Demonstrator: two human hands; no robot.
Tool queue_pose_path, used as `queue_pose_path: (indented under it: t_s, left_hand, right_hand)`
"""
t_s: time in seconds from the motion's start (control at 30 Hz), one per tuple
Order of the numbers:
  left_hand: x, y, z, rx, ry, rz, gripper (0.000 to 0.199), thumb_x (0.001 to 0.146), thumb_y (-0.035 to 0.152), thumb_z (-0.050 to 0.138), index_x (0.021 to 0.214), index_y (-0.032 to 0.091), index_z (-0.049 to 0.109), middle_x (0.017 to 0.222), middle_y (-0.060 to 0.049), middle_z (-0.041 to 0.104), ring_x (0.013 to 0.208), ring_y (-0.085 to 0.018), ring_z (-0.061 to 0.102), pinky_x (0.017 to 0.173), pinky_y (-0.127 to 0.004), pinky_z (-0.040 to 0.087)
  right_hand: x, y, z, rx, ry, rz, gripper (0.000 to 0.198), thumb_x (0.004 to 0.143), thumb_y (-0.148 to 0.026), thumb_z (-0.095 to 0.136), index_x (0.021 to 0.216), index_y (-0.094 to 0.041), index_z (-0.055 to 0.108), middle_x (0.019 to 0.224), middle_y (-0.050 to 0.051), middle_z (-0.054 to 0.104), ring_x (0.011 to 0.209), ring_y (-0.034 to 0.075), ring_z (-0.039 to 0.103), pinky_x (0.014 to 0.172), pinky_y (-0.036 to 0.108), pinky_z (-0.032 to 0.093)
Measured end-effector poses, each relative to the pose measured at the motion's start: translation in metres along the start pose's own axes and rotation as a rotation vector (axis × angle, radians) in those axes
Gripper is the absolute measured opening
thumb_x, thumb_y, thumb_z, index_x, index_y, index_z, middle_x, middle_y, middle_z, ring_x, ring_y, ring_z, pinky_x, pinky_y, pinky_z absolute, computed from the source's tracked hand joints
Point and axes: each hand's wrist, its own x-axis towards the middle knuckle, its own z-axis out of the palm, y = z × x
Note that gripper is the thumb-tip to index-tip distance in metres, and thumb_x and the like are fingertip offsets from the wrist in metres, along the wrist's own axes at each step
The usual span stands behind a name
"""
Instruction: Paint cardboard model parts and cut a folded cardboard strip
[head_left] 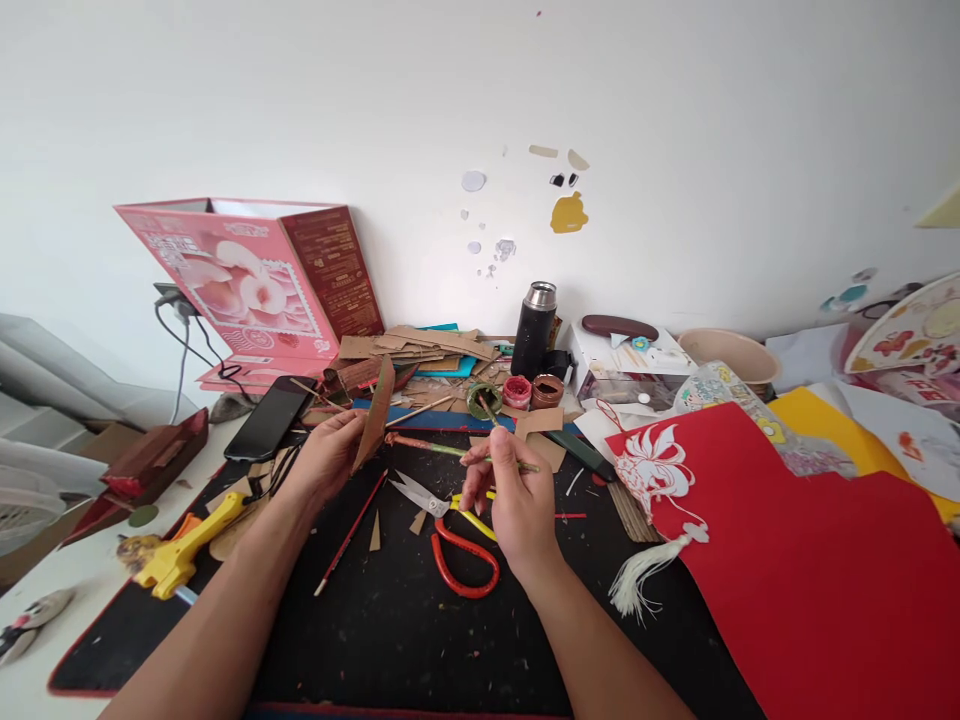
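The mat [390, 650] is black, red along its left edge. Above it, the strip [375, 412] is green and brown, the stick [429, 445] mostly green; the scissors [437, 508] pair red and yellow handles. By the worktop's [91, 572] far left corner, the bag [240, 290] is pink, blossom-patterned, with a dark red side.
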Motion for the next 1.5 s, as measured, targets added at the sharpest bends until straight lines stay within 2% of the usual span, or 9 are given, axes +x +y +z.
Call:
queue_pose_path:
  t_s: [0.13,0.27,0.33,0.57,0.83,1.0,1.17,1.3,1.5]
  left_hand:
    - [-0.002,0.009,-0.005,0.148,0.048,0.049,0.036,0.06,0.048,0.091,0.076,0.019,0.078,0.06,0.0,0.069,0.048,-0.013,0.052,0.049,-0.023,0.037]
    - [-0.002,0.014,-0.012,0.53,0.051,0.151,0.032,0.065,0.052,0.085,0.071,0.022,0.079,0.058,0.0,0.07,0.048,-0.017,0.055,0.05,-0.027,0.039]
    - [-0.002,0.013,-0.014,0.634,0.038,0.174,0.031,0.067,0.054,0.083,0.068,0.023,0.078,0.056,-0.001,0.069,0.047,-0.019,0.057,0.05,-0.027,0.039]
    - [-0.001,0.013,-0.009,0.701,0.011,0.132,0.03,0.066,0.053,0.081,0.067,0.024,0.078,0.046,-0.001,0.064,0.041,-0.021,0.058,0.046,-0.028,0.037]
    - [0.0,0.022,0.01,0.746,-0.084,0.059,0.033,0.062,0.055,0.083,0.059,0.023,0.074,0.044,-0.002,0.063,0.037,-0.02,0.056,0.046,-0.029,0.04]
    - [0.0,0.023,0.018,0.735,-0.128,-0.026,0.045,0.06,0.065,0.08,0.066,0.02,0.076,0.049,-0.001,0.065,0.046,-0.021,0.062,0.047,-0.028,0.046]
    - [-0.002,0.023,0.02,0.748,-0.157,-0.068,0.051,0.061,0.07,0.074,0.068,0.02,0.074,0.063,-0.003,0.073,0.054,-0.019,0.066,0.056,-0.03,0.057]
    - [-0.002,0.022,0.021,0.819,-0.172,-0.064,0.047,0.063,0.066,0.074,0.075,0.021,0.076,0.073,-0.005,0.078,0.059,-0.021,0.07,0.059,-0.032,0.06]
    - [-0.001,0.02,0.024,1.051,-0.162,0.021,0.038,0.077,0.057,0.064,0.073,0.022,0.075,0.063,-0.003,0.075,0.056,-0.024,0.07,0.055,-0.031,0.054]
  right_hand:
    - [0.006,-0.006,-0.005,0.018,0.074,-0.015,0.065,0.09,-0.081,0.064,0.074,-0.018,0.065,0.057,0.003,0.067,0.039,0.014,0.061,0.035,0.022,0.037]
    - [0.01,-0.008,-0.009,0.03,0.108,-0.026,0.065,0.091,-0.082,0.061,0.074,-0.019,0.064,0.054,0.001,0.064,0.041,0.015,0.063,0.036,0.022,0.037]
    - [0.01,-0.007,-0.01,0.033,0.113,-0.029,0.065,0.091,-0.083,0.061,0.074,-0.02,0.064,0.053,0.0,0.062,0.042,0.016,0.063,0.036,0.022,0.038]
    - [0.011,-0.008,-0.01,0.06,0.098,-0.013,0.067,0.088,-0.084,0.063,0.075,-0.019,0.065,0.05,-0.002,0.057,0.035,0.012,0.055,0.036,0.021,0.035]
    - [0.012,-0.012,-0.011,0.092,0.097,-0.018,0.064,0.086,-0.081,0.067,0.076,-0.018,0.066,0.052,-0.003,0.057,0.035,0.011,0.053,0.036,0.021,0.035]
    - [0.014,-0.011,-0.014,0.11,0.071,-0.038,0.064,0.088,-0.081,0.065,0.076,-0.018,0.067,0.048,-0.004,0.055,0.034,0.011,0.052,0.036,0.02,0.035]
    - [0.016,-0.009,-0.015,0.162,0.048,-0.042,0.063,0.087,-0.08,0.067,0.076,-0.019,0.067,0.05,-0.003,0.058,0.034,0.011,0.054,0.035,0.02,0.034]
    - [0.017,-0.01,-0.014,0.171,0.041,-0.041,0.063,0.087,-0.08,0.067,0.074,-0.019,0.067,0.05,-0.003,0.057,0.033,0.01,0.053,0.034,0.019,0.032]
    - [0.018,-0.011,-0.015,0.158,0.032,-0.037,0.064,0.088,-0.08,0.064,0.076,-0.018,0.067,0.049,-0.003,0.057,0.034,0.01,0.053,0.034,0.019,0.031]
